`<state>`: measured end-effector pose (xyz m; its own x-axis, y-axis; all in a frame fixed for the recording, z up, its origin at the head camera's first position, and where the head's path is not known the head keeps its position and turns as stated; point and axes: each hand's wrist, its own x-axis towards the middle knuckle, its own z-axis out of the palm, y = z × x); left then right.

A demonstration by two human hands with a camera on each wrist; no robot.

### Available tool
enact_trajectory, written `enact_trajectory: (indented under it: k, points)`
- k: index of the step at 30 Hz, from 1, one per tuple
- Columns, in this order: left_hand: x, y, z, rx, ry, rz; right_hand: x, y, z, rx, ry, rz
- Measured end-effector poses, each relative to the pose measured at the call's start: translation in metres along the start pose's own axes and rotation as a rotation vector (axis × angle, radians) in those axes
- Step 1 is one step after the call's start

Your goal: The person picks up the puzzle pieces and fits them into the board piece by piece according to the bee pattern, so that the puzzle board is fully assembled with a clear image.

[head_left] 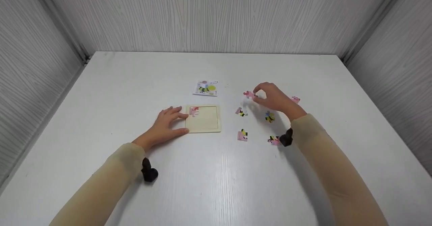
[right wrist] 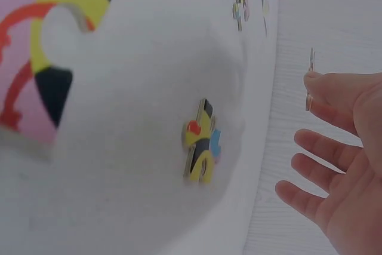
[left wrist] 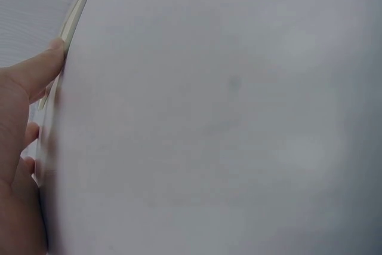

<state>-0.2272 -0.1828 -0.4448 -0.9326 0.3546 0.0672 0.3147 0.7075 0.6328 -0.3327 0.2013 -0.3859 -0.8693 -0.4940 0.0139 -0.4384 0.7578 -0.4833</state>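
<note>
My right hand point(head_left: 271, 97) pinches a pink puzzle piece point(head_left: 249, 94) between thumb and index finger, above the table. In the right wrist view the piece point(right wrist: 310, 82) shows edge-on, and the other fingers are spread apart from it. My left hand point(head_left: 165, 124) rests at the left side of a pale wooden puzzle tray point(head_left: 203, 130), its thumb at the near corner and a finger on the left rim. In the tray's far left corner lies one pink piece point(head_left: 194, 111). The left wrist view shows the thumb point(left wrist: 42, 70) against the tray's edge.
Around the right hand lie several loose pieces: a bee-patterned one point(head_left: 269, 117), two pink-and-yellow ones point(head_left: 241, 111) nearer the tray, one by the right wrist point(head_left: 275, 140), and a pink one point(head_left: 295, 99) beyond the forearm. A bee picture card point(head_left: 206, 88) lies behind the tray.
</note>
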Motion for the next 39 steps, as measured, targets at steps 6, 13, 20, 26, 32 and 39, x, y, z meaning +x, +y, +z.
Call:
enact_trajectory:
  k: [6, 13, 20, 26, 32, 39]
  points:
    - [0.001, -0.002, 0.001, 0.005, -0.01, -0.007, 0.003, -0.013, 0.012, 0.015, -0.013, -0.028]
    - [0.002, -0.003, 0.001, 0.0, 0.004, 0.002, 0.01, -0.029, 0.025, 0.015, -0.024, -0.084]
    - [0.001, -0.004, 0.002, 0.005, 0.001, 0.007, 0.014, -0.046, 0.035, 0.011, -0.078, -0.083]
    - [0.001, -0.004, 0.002, -0.005, -0.001, -0.006, 0.017, -0.061, 0.042, 0.007, -0.098, -0.08]
    - [0.001, -0.004, 0.003, 0.001, 0.002, -0.007, 0.022, -0.072, 0.05, -0.015, -0.116, -0.097]
    - [0.002, -0.002, 0.001, -0.009, 0.001, 0.009, 0.031, -0.086, 0.055, -0.016, -0.101, -0.16]
